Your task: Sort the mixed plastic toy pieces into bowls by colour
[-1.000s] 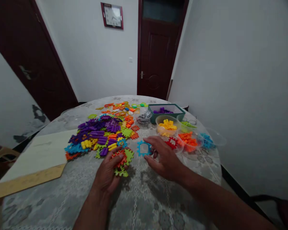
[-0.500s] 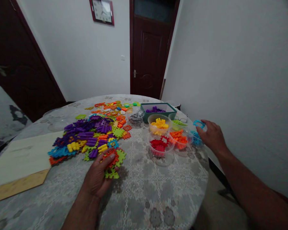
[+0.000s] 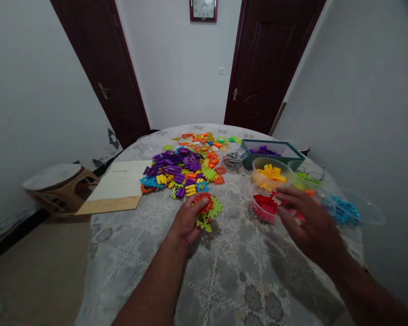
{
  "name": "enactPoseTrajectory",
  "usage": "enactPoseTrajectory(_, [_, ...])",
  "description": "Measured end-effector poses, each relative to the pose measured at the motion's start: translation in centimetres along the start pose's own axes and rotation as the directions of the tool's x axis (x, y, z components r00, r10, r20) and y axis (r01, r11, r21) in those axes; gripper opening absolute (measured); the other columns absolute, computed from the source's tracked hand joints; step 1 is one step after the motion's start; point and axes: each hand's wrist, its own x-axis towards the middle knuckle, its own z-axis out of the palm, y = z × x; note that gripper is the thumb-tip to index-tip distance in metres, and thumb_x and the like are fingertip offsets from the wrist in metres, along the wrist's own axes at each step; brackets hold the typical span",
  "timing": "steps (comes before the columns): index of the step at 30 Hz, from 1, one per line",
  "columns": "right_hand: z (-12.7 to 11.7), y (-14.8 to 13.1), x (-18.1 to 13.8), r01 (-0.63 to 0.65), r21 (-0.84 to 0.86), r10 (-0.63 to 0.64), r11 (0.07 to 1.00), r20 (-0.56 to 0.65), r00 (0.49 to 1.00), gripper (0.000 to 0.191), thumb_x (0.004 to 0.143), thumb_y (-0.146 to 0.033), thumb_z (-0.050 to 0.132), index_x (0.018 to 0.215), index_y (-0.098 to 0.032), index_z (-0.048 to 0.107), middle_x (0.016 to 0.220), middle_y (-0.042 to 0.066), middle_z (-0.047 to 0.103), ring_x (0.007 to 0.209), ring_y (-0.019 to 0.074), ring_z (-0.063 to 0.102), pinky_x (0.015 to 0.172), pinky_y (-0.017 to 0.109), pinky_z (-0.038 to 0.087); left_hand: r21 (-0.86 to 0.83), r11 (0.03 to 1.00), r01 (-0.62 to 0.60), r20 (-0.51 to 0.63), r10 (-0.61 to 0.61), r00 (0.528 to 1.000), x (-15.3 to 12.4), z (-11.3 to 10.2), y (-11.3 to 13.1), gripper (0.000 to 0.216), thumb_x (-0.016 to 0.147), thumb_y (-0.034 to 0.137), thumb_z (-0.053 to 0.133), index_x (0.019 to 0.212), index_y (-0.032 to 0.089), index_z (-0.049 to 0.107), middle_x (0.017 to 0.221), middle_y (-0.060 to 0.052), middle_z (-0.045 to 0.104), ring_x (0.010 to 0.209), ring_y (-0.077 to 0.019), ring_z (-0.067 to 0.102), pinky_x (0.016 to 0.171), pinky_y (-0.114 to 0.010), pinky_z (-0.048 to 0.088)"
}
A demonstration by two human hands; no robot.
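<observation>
Clock (image 3: 203,10) cropped; right hand (image 3: 308,224) partly hides red pieces (image 3: 265,204).

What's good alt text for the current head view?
A person's left hand holds orange and green toothed pieces at a table; the right hand is by a clear bowl of red pieces. A multicoloured pile lies beyond the left.
</observation>
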Motion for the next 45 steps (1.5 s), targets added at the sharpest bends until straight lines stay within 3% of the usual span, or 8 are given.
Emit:
enactPoseTrajectory(6, [5.8,-6.7,1.9,-0.248,0.313,0.124,0.917,0.366,0.922,0.037,0.099,-0.034,0.061,0.135,-0.023,0.062,0.113,0.009,0.074,0.087,0.0209,0.071,0.072,0.035,0.058,0.038,0.999,0.012,0.049,-0.014,0.999,-0.6,0.6,0.2,0.036,0.081,0.028,0.084,0.11,0.013,0.07,0.103,-0.012,0.076,0.067,-0.0168,0.069,0.043,-0.023,0.054])
enactPoseTrajectory(13, [9.3,-7.6,2.9,-0.477,0.478,0.229,0.738,0.488,0.843,0.03,0.098,-0.031,0.059,0.126,-0.022,0.066,0.078,-0.003,0.063,0.071,0.0154,0.062,0.065,0.029,0.049,0.125,0.992,0.008,0.055,-0.015,0.998,-0.9,1.0,0.3,0.037,0.081,0.034,0.085,0.109,0.014,0.071,0.087,-0.006,0.072,0.064,-0.0157,0.066,0.046,-0.024,0.055])
enactPoseTrajectory(19, [8.8,-6.7,2.7,-0.609,0.563,0.257,0.559,0.58,0.773,0.035,0.099,-0.033,0.056,0.131,-0.019,0.061,0.073,-0.004,0.059,0.062,0.0149,0.06,0.057,0.028,0.05,0.071,0.997,-0.01,0.034,0.007,0.999,-0.7,0.8,0.1,0.034,0.082,0.031,0.084,0.107,0.013,0.071,0.095,-0.009,0.074,0.067,-0.0165,0.067,0.045,-0.023,0.053])
enactPoseTrajectory(28, [5.2,-3.9,3.6,-0.575,0.585,0.176,0.572,0.597,0.782,0.041,0.096,-0.025,0.059,0.137,-0.022,0.059,0.088,0.001,0.069,0.077,0.0156,0.069,0.074,0.034,0.06,0.044,0.999,0.016,-0.033,-0.015,0.999,-0.5,0.8,0.2,0.031,0.081,0.029,0.084,0.104,0.015,0.07,0.104,-0.013,0.076,0.081,-0.0223,0.076,0.044,-0.023,0.054])
enactPoseTrajectory(32, [4.1,-1.6,2.8,-0.58,0.588,0.249,0.564,0.549,0.798,0.044,0.096,-0.033,0.062,0.138,-0.021,0.06,0.094,0.003,0.071,0.079,0.0173,0.072,0.071,0.034,0.061,0.077,0.997,0.023,-0.038,-0.02,0.999,-0.3,0.7,0.2,0.032,0.084,0.033,0.082,0.107,0.014,0.071,0.106,-0.013,0.075,0.081,-0.0217,0.076,0.043,-0.023,0.054])
enactPoseTrajectory(35, [2.1,1.5,3.0,-0.522,0.489,0.346,0.699,0.407,0.845,0.045,0.095,-0.036,0.064,0.136,-0.02,0.063,0.095,0.004,0.073,0.079,0.0183,0.071,0.071,0.033,0.059,0.097,0.995,0.037,-0.062,-0.031,0.998,-0.2,0.7,0.2,0.029,0.088,0.034,0.079,0.108,0.014,0.071,0.107,-0.013,0.075,0.082,-0.0216,0.076,0.043,-0.023,0.054])
enactPoseTrajectory(39, [-1.7,7.7,4.9,-0.429,0.076,0.431,0.9,-0.011,0.902,0.041,0.092,-0.038,0.062,0.127,-0.019,0.072,0.099,0.008,0.077,0.083,0.022,0.071,0.079,0.037,0.057,0.095,0.994,0.058,-0.079,-0.05,0.996,-0.3,0.9,0.4,0.027,0.088,0.033,0.078,0.106,0.014,0.071,0.106,-0.013,0.076,0.081,-0.0219,0.077,0.042,-0.023,0.054])
enactPoseTrajectory(45, [-4.5,15.2,7.1,-0.402,-0.364,0.325,0.84,-0.255,0.911,0.041,0.086,-0.03,0.054,0.116,-0.013,0.076,0.107,0.017,0.076,0.092,0.0276,0.07,0.093,0.044,0.055,0.072,0.997,0.042,-0.039,-0.039,0.998,-0.4,1.0,0.4,0.034,0.091,0.043,0.076,0.108,0.015,0.069,0.108,-0.014,0.076,0.079,-0.0218,0.077,0.043,-0.024,0.054])
